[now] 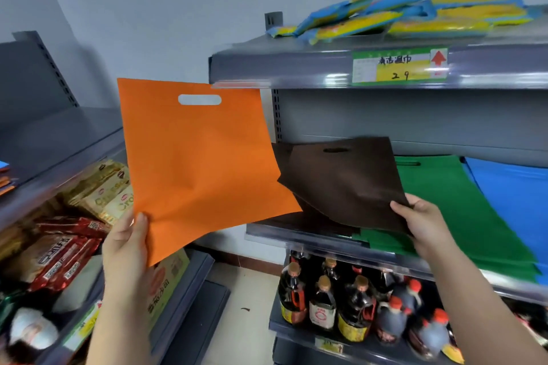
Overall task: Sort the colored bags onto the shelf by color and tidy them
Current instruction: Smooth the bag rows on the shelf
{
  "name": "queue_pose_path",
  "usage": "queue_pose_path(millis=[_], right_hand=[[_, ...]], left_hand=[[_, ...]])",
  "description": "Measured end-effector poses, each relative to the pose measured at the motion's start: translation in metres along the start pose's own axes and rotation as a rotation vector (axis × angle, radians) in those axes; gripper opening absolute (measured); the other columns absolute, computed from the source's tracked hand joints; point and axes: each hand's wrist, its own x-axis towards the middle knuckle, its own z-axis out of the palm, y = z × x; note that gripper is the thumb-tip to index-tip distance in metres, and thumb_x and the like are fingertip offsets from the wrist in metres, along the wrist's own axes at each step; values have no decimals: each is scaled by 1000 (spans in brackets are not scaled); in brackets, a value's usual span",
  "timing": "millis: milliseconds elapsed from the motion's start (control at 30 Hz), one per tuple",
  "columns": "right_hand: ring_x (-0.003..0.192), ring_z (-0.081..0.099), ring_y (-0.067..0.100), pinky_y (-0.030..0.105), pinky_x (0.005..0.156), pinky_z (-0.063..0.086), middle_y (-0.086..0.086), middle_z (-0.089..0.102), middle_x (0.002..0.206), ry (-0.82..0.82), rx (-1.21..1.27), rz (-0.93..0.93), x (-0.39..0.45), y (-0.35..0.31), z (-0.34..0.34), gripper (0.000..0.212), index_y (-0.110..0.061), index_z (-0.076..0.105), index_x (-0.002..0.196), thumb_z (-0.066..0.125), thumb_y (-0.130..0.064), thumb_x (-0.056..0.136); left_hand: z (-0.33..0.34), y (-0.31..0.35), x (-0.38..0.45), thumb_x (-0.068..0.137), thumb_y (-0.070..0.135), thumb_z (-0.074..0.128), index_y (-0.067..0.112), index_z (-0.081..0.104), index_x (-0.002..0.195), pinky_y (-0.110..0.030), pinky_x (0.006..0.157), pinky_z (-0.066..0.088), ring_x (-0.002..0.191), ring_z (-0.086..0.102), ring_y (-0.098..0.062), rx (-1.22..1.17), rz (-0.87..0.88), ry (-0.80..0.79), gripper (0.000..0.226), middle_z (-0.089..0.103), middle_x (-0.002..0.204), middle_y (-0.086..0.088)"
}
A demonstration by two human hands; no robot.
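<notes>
orange bag (198, 154): held upright in the air left of the shelf (308, 238), lower corner pinched by left hand (127, 243). brown bag (347, 178): lower edge gripped by right hand (424, 224), tilted over more brown bags at the shelf's left end. green bags (444, 201) beside them, then blue bags (516, 187). dark bottles (323, 302) on the shelf below.

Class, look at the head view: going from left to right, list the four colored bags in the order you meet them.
orange bag → brown bag → green bags → blue bags
</notes>
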Motion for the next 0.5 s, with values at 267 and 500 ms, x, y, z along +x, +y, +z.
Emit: queue_pose_path(millis=[267, 500], right_hand=[[91, 65, 26, 37, 90, 51, 11, 70, 102, 60, -424, -106, 17, 4, 75, 21, -11, 69, 99, 57, 2, 88], [111, 55, 35, 39, 90, 48, 17, 59, 119, 150, -1147, -137, 18, 8, 115, 51, -1, 48, 129, 66, -19, 85]], left_hand=[[-14, -7, 68, 100, 14, 43, 24, 60, 115, -21, 78, 54, 90, 63, -3, -69, -67, -87, 25, 64, 108, 8], [-28, -17, 100, 100, 10, 39, 22, 61, 104, -11, 63, 53, 73, 66, 3, -95, -101, -197, 26, 73, 85, 14]])
